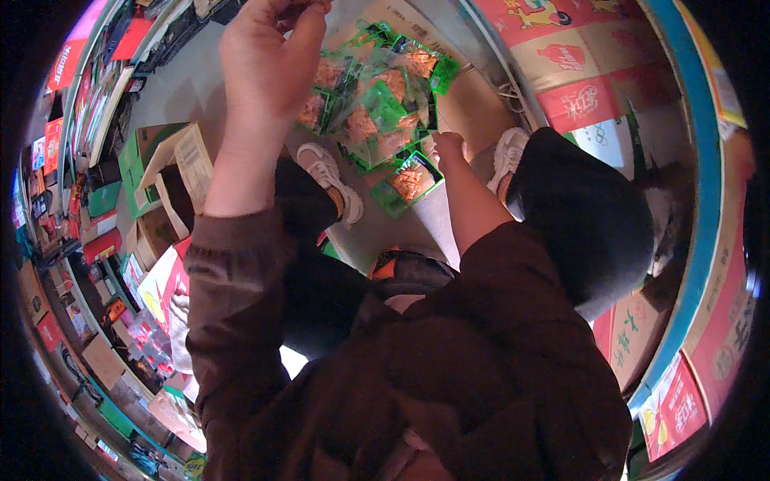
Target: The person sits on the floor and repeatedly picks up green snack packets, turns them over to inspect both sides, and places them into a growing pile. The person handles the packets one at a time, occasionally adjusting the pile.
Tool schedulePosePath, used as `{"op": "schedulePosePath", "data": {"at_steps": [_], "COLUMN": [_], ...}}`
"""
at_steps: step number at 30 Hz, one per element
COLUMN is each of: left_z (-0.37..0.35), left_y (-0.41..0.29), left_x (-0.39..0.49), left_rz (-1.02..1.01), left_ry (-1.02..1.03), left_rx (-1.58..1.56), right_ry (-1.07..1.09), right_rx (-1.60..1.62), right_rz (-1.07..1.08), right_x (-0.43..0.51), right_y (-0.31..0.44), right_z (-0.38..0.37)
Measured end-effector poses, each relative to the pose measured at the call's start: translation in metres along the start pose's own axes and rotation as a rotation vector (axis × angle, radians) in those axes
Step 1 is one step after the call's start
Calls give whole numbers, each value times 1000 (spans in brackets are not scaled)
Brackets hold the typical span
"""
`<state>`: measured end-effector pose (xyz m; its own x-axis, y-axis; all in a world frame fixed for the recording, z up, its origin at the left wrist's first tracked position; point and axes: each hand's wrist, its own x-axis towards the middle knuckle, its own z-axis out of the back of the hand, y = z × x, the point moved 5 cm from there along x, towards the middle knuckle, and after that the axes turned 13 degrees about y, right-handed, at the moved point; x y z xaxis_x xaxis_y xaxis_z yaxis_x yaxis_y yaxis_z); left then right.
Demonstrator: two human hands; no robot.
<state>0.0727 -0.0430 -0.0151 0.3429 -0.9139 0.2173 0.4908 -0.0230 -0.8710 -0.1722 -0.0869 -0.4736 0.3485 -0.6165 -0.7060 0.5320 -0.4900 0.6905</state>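
A heap of green-edged snack packets (pixel 385 102) with orange-brown contents lies on flattened cardboard (pixel 481 102) on the floor, between my shoes. My left hand (pixel 274 48) is raised at the top, left of the heap, fingers curled together; what lies between the fingertips is hidden. At the heap's near right side is my right hand (pixel 450 147), its fingers closed on the edge of one green packet (pixel 409 183), which hangs or lies slightly apart from the others.
An opened green and brown carton (pixel 174 162) stands left of my shoe (pixel 328 174). Crowded shelves (pixel 90 240) curve along the left. Red and brown cartons (pixel 577 78) are stacked at the right, beside a blue-green shelf edge (pixel 707 210). My other shoe (pixel 508 159) is by the right side.
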Motion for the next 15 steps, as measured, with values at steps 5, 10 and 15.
{"op": "schedulePosePath", "data": {"at_steps": [5,10,15], "left_z": [-10,-15,-6], "left_y": [7,-2,11], "left_x": [1,8,2], "left_rz": [386,313,391], "left_ry": [4,92,76], "left_rx": [-374,-380,-353], "right_ry": [-33,-209,-348], "right_rx": [626,235,-100], "right_rz": [-312,-316,-291], "right_x": [-3,-7,-4], "right_y": [3,22,12], "right_z": [-33,-39,-28]}}
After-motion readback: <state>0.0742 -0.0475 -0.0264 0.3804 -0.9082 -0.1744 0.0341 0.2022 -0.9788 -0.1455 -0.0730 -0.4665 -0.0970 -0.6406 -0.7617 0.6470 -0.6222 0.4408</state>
